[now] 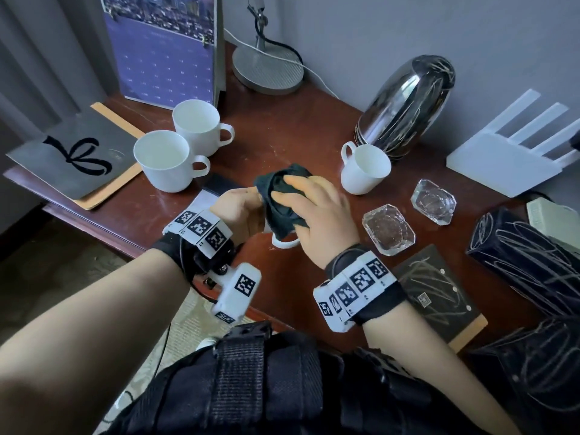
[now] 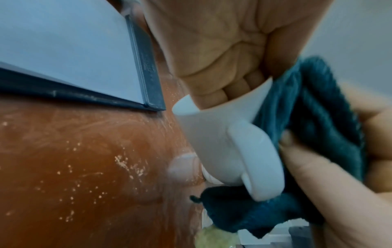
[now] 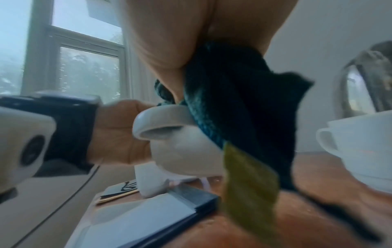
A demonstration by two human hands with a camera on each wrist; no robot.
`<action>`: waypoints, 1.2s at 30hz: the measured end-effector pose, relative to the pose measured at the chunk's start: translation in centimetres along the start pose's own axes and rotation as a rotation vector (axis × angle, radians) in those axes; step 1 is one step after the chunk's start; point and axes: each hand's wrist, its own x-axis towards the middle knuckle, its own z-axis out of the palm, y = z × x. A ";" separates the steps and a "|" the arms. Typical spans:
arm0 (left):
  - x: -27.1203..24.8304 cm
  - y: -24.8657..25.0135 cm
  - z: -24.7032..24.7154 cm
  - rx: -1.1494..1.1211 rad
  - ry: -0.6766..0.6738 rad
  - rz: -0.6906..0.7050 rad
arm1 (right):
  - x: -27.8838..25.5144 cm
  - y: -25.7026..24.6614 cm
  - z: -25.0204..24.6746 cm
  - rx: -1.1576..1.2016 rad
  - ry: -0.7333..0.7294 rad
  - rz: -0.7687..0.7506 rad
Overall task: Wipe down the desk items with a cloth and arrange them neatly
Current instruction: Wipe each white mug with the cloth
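Note:
Above the middle of the brown desk [image 1: 270, 136], my left hand [image 1: 238, 211] grips a white cup [image 1: 284, 243], and only the cup's handle shows in the head view. In the left wrist view the fingers [image 2: 229, 90] curl inside the cup [image 2: 212, 134] at its rim. My right hand [image 1: 314, 211] holds a dark teal cloth [image 1: 282, 196] wrapped over the cup's side. The cloth [image 2: 307, 109] lies against the cup beside its handle, pinched by the right hand's fingers [image 2: 318, 176]. From the right wrist, the cloth [image 3: 244, 100] drapes over the cup [image 3: 180, 147], and a yellow-green tag hangs from it.
Two white cups [image 1: 168, 158] [image 1: 197, 127] stand at the left, a third [image 1: 364, 167] at the right. Two glass dishes [image 1: 389, 229] [image 1: 433, 200], a chrome vessel [image 1: 405, 105], a white router [image 1: 508, 152] and black boxes [image 1: 527, 252] fill the right. A calendar [image 1: 163, 51], lamp base [image 1: 266, 70] and grey folder [image 1: 75, 155] sit behind and left.

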 end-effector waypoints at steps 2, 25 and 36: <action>-0.1 -0.1 -0.4 0.025 -0.034 -0.002 | -0.3 1.5 -0.4 0.014 0.008 0.138; 0.4 1.3 -0.8 0.465 -0.162 -0.023 | -2.5 4.5 -3.3 0.239 -0.146 0.544; 5.8 6.4 3.7 2.017 -0.120 -0.027 | -3.1 5.9 -3.4 0.400 -0.045 0.749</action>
